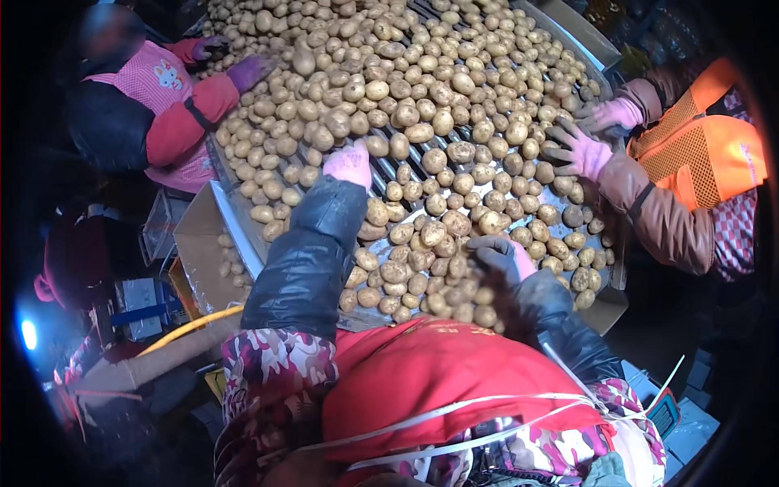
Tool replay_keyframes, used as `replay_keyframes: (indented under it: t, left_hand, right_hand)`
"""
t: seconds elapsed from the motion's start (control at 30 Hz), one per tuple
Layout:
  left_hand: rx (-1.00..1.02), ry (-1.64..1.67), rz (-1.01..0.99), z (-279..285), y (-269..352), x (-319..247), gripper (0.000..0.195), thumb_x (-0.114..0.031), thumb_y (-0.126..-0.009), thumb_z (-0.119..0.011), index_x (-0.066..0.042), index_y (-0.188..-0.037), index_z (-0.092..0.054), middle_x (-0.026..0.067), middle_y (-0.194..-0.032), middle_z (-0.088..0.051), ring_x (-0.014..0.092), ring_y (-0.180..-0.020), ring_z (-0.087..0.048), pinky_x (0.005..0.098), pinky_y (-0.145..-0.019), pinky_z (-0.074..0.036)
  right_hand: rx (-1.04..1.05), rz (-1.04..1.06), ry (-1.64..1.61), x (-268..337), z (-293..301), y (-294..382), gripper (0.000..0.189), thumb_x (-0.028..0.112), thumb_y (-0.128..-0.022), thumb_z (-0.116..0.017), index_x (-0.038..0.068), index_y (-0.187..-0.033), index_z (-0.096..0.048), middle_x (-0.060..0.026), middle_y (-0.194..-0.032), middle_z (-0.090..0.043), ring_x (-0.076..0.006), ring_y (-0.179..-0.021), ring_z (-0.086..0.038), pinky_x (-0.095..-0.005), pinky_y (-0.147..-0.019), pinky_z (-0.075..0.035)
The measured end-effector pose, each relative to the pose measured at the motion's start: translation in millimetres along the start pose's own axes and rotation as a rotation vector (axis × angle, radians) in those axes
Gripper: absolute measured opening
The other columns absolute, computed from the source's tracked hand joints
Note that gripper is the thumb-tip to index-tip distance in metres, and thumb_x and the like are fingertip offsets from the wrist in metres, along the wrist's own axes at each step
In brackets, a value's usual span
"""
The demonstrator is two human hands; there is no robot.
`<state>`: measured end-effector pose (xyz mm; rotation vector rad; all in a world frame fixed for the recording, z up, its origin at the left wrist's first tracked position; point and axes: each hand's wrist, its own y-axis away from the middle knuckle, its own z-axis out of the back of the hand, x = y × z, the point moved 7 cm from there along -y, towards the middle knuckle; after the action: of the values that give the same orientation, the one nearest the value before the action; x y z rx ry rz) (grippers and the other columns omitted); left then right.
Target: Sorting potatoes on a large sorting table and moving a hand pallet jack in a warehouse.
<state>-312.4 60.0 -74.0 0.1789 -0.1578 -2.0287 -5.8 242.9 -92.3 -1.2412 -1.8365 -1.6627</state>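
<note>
Potatoes (pixel 434 233) cover the slatted metal sorting bed (pixel 420 159) before me. My left hand (pixel 348 163), in a pink glove, reaches far over the bed among potatoes at the edge of bare slats. Its fingers are turned away and hidden, so a grip does not show. Nearer my body, on the right, is my right hand (pixel 504 255) in a pink glove with grey-coated fingers. Those fingers point left, bent, just above the near potatoes. Whether it holds one cannot be made out. Potatoes below this hand look blurred.
A co-worker's purple-gloved hand (pixel 251 72) touches potatoes at upper left. Across on the right, another co-worker's gloved hands (pixel 581 149) rest on the bed's edge. A cardboard box (pixel 204 246) with potatoes stands left of the bed. A yellow hose (pixel 188 329) runs beside my left arm.
</note>
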Motion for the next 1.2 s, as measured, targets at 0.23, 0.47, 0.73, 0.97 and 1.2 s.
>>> replay_keyframes:
  t: [0.23, 0.47, 0.73, 0.97, 1.2]
  left_hand:
    - [0.007, 0.665, -0.340, 18.6, 132.1, -81.9, 0.049, -0.021, -0.087, -0.073, -0.004, -0.131, -0.060, 0.0223, -0.117, -0.067, 0.040, -0.110, -0.064, 0.0440, -0.096, -0.053]
    - [-0.554, 0.777, -0.290, 30.7, 180.6, 10.4, 0.051, -0.006, -0.075, -0.080, -0.003, -0.123, -0.063, 0.0204, -0.114, -0.068, 0.034, -0.104, -0.068, 0.0412, -0.092, -0.055]
    - [-0.411, 0.054, 0.354, -49.5, 153.2, 64.3, 0.076, -0.063, -0.093, -0.052, -0.013, -0.149, -0.045, 0.0198, -0.163, -0.024, 0.054, -0.146, -0.018, 0.0725, -0.113, -0.016]
    - [-0.074, 0.280, -0.078, -26.7, 155.6, -46.2, 0.084, -0.059, -0.092, -0.060, -0.007, -0.153, -0.036, 0.0237, -0.163, -0.025, 0.044, -0.151, -0.022, 0.0756, -0.113, -0.015]
    - [-0.033, 0.887, -0.471, -5.0, 189.5, -84.9, 0.060, -0.039, -0.093, -0.067, -0.011, -0.143, -0.050, 0.0225, -0.151, -0.043, 0.045, -0.139, -0.041, 0.0504, -0.115, -0.035]
  right_hand:
    - [0.520, -0.043, -0.685, 2.3, -65.7, 8.7, 0.046, 0.046, -0.103, -0.054, 0.018, -0.139, -0.056, -0.0072, -0.121, -0.061, -0.0181, -0.109, -0.061, -0.0342, -0.080, -0.055]
    - [0.061, -0.097, -0.497, -25.2, -32.2, 17.6, 0.040, 0.042, -0.098, -0.062, 0.004, -0.110, -0.065, -0.0063, -0.098, -0.069, -0.0112, -0.072, -0.062, -0.0197, -0.055, -0.048]
    - [-0.201, -0.095, -0.515, -63.2, 10.0, 17.0, 0.043, 0.047, -0.094, -0.067, 0.005, -0.099, -0.066, -0.0095, -0.088, -0.071, -0.0154, -0.062, -0.061, -0.0257, -0.050, -0.048]
    - [-0.315, -0.026, -0.620, -74.3, 19.1, 5.6, 0.041, 0.045, -0.095, -0.066, 0.005, -0.086, -0.062, -0.0134, -0.082, -0.069, -0.0168, -0.055, -0.061, -0.0266, -0.039, -0.042]
    - [-0.194, 0.007, -0.544, -59.8, 1.2, 16.6, 0.041, 0.045, -0.095, -0.066, 0.010, -0.077, -0.054, -0.0102, -0.078, -0.068, -0.0154, -0.054, -0.059, -0.0251, -0.041, -0.044]
